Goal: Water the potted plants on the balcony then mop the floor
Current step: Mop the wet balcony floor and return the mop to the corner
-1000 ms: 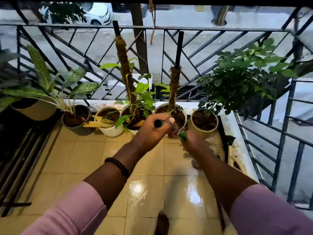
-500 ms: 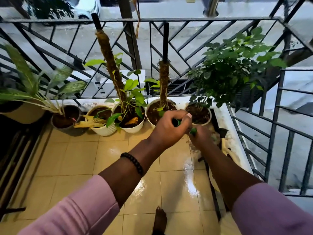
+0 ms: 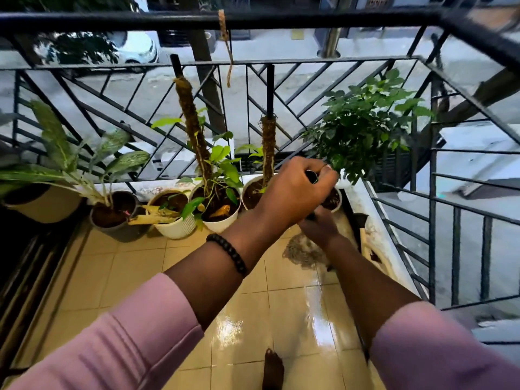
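Along the railing point(image 3: 253, 63) the potted plants point(image 3: 213, 198) are lining the tile edge; the left hand point(image 3: 292, 192) is gripping a dark nozzle point(image 3: 311, 176), the right hand point(image 3: 318, 228) is curling below it, grip unclear, wet floor point(image 3: 239, 319) lying open behind

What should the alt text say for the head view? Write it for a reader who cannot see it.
Two hands, the left hand above the right hand, grip a dark stick-like handle over a row of potted plants along a black balcony railing. The tiled floor shines wet near the person's bare foot.
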A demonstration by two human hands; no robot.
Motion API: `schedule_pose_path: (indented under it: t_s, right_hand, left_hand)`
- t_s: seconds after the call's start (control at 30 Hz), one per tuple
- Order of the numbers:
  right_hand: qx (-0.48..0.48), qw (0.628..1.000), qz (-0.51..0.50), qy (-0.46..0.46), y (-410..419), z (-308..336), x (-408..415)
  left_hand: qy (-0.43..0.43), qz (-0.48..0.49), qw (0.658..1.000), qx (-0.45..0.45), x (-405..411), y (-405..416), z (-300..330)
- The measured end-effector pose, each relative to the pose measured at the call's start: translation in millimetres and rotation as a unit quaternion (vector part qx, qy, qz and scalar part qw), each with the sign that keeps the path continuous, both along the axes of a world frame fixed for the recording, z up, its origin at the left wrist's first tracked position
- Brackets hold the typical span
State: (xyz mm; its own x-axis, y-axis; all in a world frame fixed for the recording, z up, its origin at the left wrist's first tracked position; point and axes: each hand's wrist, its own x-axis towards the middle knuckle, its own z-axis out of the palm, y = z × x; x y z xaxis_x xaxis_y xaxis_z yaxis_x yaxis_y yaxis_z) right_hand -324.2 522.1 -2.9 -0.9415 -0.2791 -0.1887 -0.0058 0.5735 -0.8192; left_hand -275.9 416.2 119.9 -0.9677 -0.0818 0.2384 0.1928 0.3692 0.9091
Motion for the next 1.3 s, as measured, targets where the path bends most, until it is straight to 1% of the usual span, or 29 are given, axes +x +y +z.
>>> schedule_pose_path:
  t_s: [0.13,0.23,0.33,0.4,0.5,0.57,0.63,0.67,0.83,0.93,1.07,1.2,1.3]
  right_hand:
    - [-0.007,1.000,-0.001,-0.002,-6,9,39]
    - [-0.016,0.999,-0.015,-0.047,-15,10,70]
    - [0.026,0.997,-0.012,-0.070,-23,9,99]
    - [0.071,0.993,0.008,-0.094,-25,9,118]
    - [0.160,0.981,0.062,-0.092,-21,9,135]
    - [0.216,0.970,0.086,-0.063,-11,5,144]
    - [0.285,0.952,0.105,-0.023,0,-5,151]
    - [0.302,0.947,0.106,-0.012,5,-11,154]
    - [0.299,0.947,0.121,-0.012,41,-53,179]
    - [0.265,0.959,0.096,0.005,46,-67,188]
    - [0.219,0.976,0.018,0.004,36,-67,189]
    - [0.237,0.971,0.010,0.021,36,-63,194]
    - [0.232,0.972,-0.003,0.032,37,-53,198]
  left_hand:
    - [-0.007,-0.007,1.000,-0.004,30,-1,19]
    - [0.001,0.008,1.000,0.023,56,-12,24]
    - [0.030,-0.020,0.997,0.073,85,-26,19]
    - [0.039,-0.027,0.993,0.107,109,-35,12]
    - [0.055,-0.022,0.991,0.123,141,-39,2]
    - [0.062,-0.031,0.989,0.129,159,-35,-8]
    - [0.064,-0.041,0.988,0.136,172,-30,-22]
    - [0.062,-0.045,0.988,0.137,178,-28,-30]
    - [0.038,-0.057,0.989,0.129,209,-7,-81]
    - [0.050,-0.044,0.987,0.146,214,1,-95]
    - [0.050,-0.045,0.989,0.134,208,0,-88]
    - [0.053,-0.055,0.989,0.127,210,1,-80]
    - [0.045,-0.052,0.990,0.122,209,3,-61]
